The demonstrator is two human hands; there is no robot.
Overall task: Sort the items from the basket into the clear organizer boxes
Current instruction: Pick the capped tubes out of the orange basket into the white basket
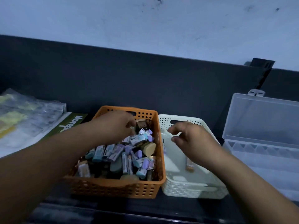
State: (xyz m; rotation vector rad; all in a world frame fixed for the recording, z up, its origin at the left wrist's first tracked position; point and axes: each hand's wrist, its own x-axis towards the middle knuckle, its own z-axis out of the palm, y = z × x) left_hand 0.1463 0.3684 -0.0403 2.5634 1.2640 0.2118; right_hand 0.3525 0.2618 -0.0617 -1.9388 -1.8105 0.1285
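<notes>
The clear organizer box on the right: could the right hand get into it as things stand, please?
Probably yes. The clear organizer box has its lid open, and the right hand hovers empty over the white basket right beside it.

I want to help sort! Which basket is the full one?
The orange basket, left of the two, heaped with small packets. The white basket beside it holds only a couple.
</notes>
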